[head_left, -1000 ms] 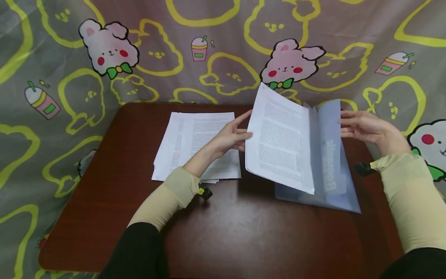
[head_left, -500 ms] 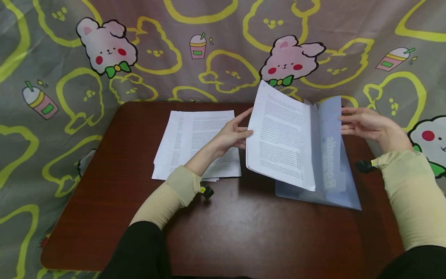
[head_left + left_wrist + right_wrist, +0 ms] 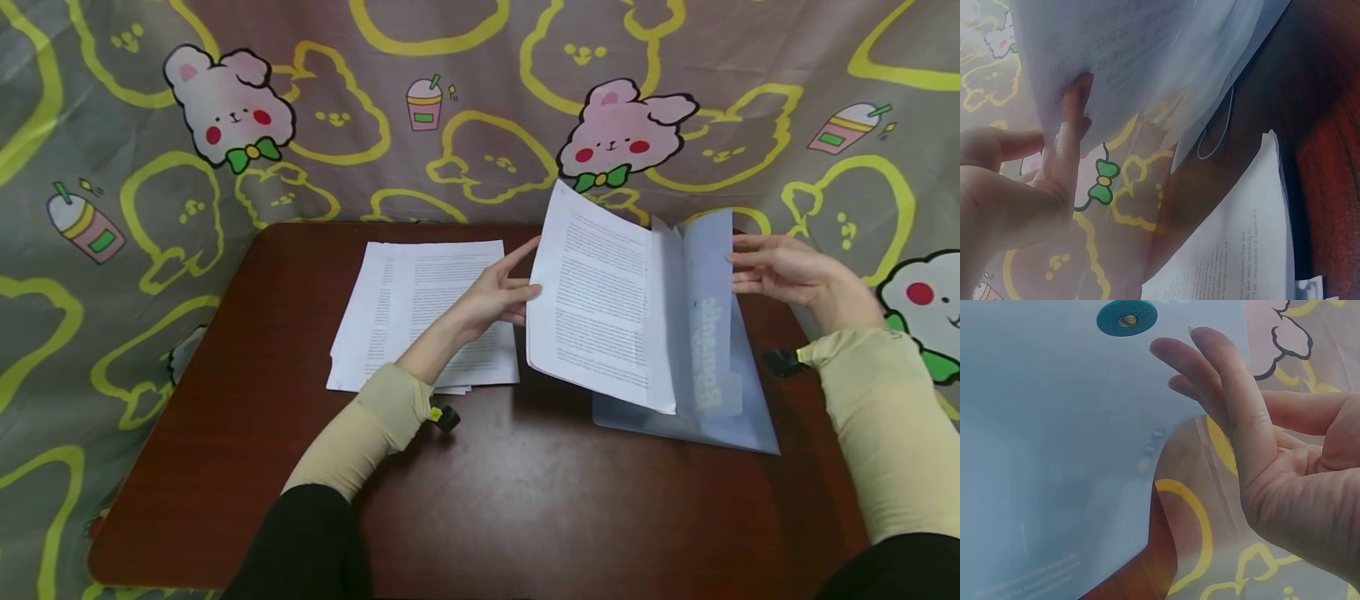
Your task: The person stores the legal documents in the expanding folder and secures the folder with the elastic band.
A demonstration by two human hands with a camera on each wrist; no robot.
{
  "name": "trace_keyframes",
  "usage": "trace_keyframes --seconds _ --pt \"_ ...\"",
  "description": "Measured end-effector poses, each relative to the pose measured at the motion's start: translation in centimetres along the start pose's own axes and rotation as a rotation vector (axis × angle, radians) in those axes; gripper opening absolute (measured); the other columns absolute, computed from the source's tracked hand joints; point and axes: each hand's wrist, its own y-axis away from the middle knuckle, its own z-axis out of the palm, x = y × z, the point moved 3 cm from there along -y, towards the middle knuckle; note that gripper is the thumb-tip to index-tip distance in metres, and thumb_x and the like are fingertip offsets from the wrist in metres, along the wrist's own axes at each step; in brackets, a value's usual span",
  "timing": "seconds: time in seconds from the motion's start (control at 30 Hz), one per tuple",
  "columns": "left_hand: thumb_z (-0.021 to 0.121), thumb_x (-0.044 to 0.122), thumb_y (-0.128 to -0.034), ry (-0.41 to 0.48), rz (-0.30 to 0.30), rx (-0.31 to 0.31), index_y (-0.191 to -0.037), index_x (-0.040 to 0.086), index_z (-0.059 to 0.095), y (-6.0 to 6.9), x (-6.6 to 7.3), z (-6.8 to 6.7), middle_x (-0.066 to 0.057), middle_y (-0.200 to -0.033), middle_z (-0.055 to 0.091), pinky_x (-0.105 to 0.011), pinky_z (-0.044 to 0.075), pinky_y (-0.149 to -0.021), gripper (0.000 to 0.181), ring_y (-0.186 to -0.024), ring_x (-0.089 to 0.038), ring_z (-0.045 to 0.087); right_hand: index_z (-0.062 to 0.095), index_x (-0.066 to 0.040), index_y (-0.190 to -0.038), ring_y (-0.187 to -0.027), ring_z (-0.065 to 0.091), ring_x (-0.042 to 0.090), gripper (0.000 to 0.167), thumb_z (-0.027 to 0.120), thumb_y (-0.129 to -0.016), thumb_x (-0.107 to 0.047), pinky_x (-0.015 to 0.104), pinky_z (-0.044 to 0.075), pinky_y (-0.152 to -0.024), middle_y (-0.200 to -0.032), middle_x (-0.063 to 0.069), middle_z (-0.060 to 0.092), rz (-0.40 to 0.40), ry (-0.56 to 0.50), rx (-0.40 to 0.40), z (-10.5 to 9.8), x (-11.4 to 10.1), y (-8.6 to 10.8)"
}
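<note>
At eight o'clock from the centre of the brown table (image 3: 487, 500), a beige-and-black sleeve (image 3: 352, 446) leads to the left hand (image 3: 491, 296), which pinches a sheaf of printed pages (image 3: 600, 300) by the left edge, thumb in front and fingers behind. The sheaf tilts up between one and two o'clock, its lines too small to read. Towards two o'clock, the right hand (image 3: 783, 268) pinches the raised cover of a translucent blue plastic folder (image 3: 707, 258), fingers nearly straight. Large pale lettering on it, mirrored, appears to read "Romantic"; smaller print is illegible. A round turquoise fastener (image 3: 1112, 319) sits just beyond the fingertips. At eleven o'clock, a loose stack of printed sheets (image 3: 431, 308) lies flat. Farthest, at twelve, hangs a cloth (image 3: 510, 79) patterned with rabbit faces and lidded cups.
</note>
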Motion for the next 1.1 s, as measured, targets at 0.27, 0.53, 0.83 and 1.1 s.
trace_keyframes --seconds 0.27,0.53,0.83,1.1 --pt "0.061 0.004 -0.1112 0.022 0.006 0.002 -0.174 0.04 0.031 0.03 -0.22 0.11 -0.034 -0.145 0.067 -0.028 0.063 -0.062 0.079 -0.071 -0.011 0.078 -0.026 -0.004 -0.17 -0.088 0.082 0.011 0.083 0.039 -0.117 -0.005 0.027 0.068 -0.079 -0.105 -0.015 0.071 -0.026 -0.055 -0.028 0.43 -0.08 -0.06" --pt "0.061 0.002 -0.1108 0.037 0.022 0.023 -0.174 0.04 0.032 0.12 -0.3 0.1 -0.033 -0.14 0.07 -0.026 0.06 -0.06 0.079 -0.068 -0.01 0.076 -0.025 -0.004 -0.17 -0.087 0.082 0.011 0.083 0.04 -0.117 -0.006 0.027 0.068 -0.079 -0.106 -0.015 0.071 -0.022 -0.049 -0.019 0.6 -0.25 0.04" --pt "0.061 0.002 -0.1109 0.053 0.043 0.024 -0.174 0.04 0.032 0.12 -0.3 -0.02 -0.035 -0.143 0.068 -0.027 0.062 -0.063 0.079 -0.07 -0.011 0.078 -0.025 -0.011 -0.172 -0.089 0.081 0.006 0.083 0.039 -0.119 -0.012 0.023 0.067 -0.082 -0.181 0.008 0.004 0.013 -0.004 0.006 0.58 -0.36 0.09" --pt "0.06 0.001 -0.1108 0.049 0.046 0.01 -0.174 0.038 0.032 -0.01 -0.45 0.44 -0.037 -0.143 0.066 -0.027 0.063 -0.062 0.079 -0.069 -0.01 0.077 -0.026 -0.011 -0.171 -0.088 0.08 0.006 0.082 0.037 -0.119 -0.011 0.022 0.066 -0.082 -0.184 0.007 -0.022 0.018 -0.013 0.005 0.64 -0.27 0.15"
